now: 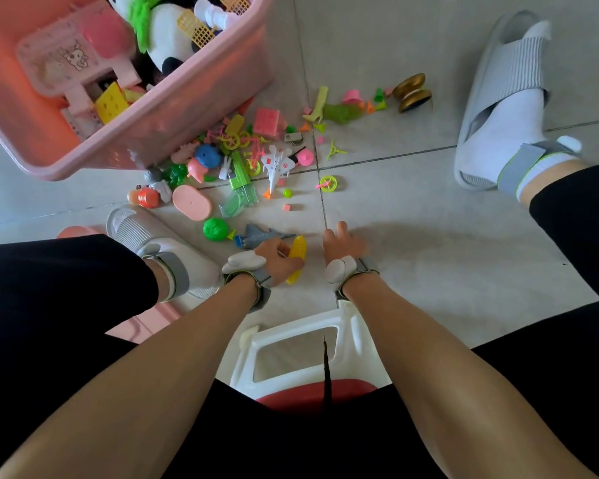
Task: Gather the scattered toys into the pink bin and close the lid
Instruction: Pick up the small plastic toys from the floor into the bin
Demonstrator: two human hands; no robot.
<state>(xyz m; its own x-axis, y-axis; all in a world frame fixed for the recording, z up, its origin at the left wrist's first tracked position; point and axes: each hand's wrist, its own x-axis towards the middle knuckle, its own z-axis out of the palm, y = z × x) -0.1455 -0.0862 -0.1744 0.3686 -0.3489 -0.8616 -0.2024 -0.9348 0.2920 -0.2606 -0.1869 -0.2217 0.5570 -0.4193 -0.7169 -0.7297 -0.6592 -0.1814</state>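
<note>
The pink bin (201, 108) stands open at the upper left, holding a plush panda, a pink toy box and yellow blocks. Small plastic toys lie scattered on the tiled floor in front of it: a white toy jet (276, 164), a green water gun (241, 188), a pink oval lid piece (191, 202), a green ball (215, 229) and a grey toy plane (261, 235). My left hand (278, 259) is low over the floor, closed around a yellow toy corn cob (296, 259). My right hand (343, 242) hovers just right of it, fingers loosely spread and holding nothing.
A gold yo-yo (412, 92), a yellow toy shoe (319, 107) and small cones lie farther right. My feet in grey slippers (498, 98) flank the toys. A white stool with a red seat (301, 354) is under me. A pink flat piece (146, 323) shows under my left leg.
</note>
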